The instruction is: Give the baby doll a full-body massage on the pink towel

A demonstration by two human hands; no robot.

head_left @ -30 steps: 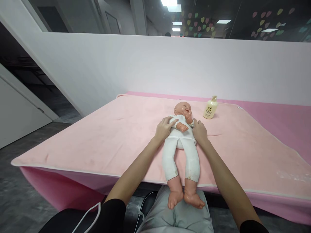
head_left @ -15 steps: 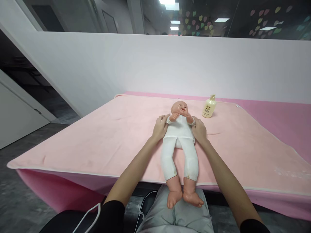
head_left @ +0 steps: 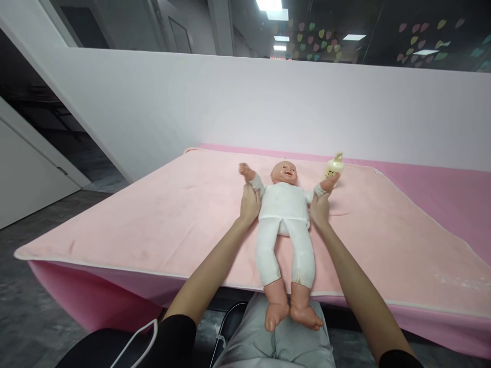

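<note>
A baby doll (head_left: 284,205) in white clothes lies on its back on a pink blanket (head_left: 164,220), its head at the far end. Its bare feet stick out past the table's near edge, above my lap. My left hand (head_left: 250,202) is closed around the doll's arm on the left, just below the sleeve. On the other side my right hand (head_left: 319,207) grips the other arm. Both doll arms are spread outward from the body. Behind the doll's right-side hand stands a pale yellow pump bottle (head_left: 335,166), partly hidden by it.
A white wall (head_left: 245,107) rises behind the table, with a dark window (head_left: 368,30) above it. The pink table surface (head_left: 441,199) shows at the right beyond the blanket. A white cable (head_left: 134,342) hangs by a black chair at lower left.
The doll's arms, folded in over its chest before, are now opened out to both sides. My hands have moved with them, and the doll's hand now covers part of the bottle.
</note>
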